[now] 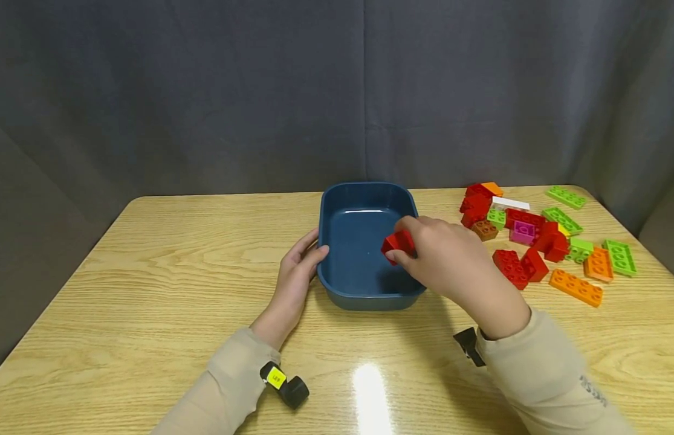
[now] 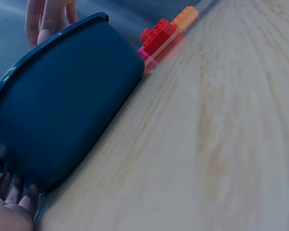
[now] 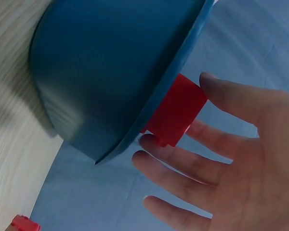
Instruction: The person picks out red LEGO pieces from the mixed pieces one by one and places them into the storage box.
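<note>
A deep blue plastic bin (image 1: 364, 287) stands on the table, its inside floor bare where it shows. My left hand (image 1: 300, 272) holds the bin's left side, thumb at the rim and fingers along the outer wall; those fingers (image 2: 15, 192) touch the wall in the left wrist view. Over the bin's right side, my right hand (image 1: 445, 257) pinches a red toy building brick (image 1: 400, 243) between thumb and fingers. In the right wrist view the red brick (image 3: 178, 113) shows just beyond the rim, partly hidden by the bin, with the thumb on its upper corner.
To the right lies a loose spread of toy bricks: several red ones (image 1: 509, 267), an orange plate (image 1: 576, 288), green plates (image 1: 621, 258), a magenta brick (image 1: 522, 232), a brown brick (image 1: 485, 230) and a white piece (image 1: 509, 203). A dark grey curtain (image 1: 249, 96) hangs behind the wooden table (image 1: 179, 290).
</note>
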Demonstrator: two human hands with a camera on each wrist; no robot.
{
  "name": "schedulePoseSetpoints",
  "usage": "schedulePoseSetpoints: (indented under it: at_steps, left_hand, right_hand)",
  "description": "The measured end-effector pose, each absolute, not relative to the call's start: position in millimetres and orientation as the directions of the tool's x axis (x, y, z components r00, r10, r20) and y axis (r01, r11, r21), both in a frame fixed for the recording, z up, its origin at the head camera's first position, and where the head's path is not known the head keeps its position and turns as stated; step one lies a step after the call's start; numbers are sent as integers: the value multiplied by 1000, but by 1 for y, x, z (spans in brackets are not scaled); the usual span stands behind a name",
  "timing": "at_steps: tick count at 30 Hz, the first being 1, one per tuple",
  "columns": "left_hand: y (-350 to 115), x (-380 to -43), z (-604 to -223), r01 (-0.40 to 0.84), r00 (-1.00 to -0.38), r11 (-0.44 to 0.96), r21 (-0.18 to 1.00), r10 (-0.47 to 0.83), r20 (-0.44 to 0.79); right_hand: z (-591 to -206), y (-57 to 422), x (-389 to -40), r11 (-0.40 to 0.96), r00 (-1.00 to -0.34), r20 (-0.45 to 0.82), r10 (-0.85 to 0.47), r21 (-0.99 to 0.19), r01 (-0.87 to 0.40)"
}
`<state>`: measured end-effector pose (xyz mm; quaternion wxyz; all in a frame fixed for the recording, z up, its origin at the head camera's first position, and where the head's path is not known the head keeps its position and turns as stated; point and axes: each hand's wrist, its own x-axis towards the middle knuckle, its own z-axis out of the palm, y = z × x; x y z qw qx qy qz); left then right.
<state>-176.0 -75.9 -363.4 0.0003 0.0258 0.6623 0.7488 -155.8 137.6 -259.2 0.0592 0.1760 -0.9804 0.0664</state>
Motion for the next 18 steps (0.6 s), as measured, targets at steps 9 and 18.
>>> schedulePoseSetpoints:
  at_steps: [9,18]
  left_hand:
    - [-76,-176,-364,32,-999,-122,992,29,36]
    - [-76,-176,-363,28,-999,-131,991,27,31]
  right_hand:
    - [-271,125,-151,906,-903,124,-411,-57,-420]
    - [-283,119,-153,881,-880,79,-469,-25,-472]
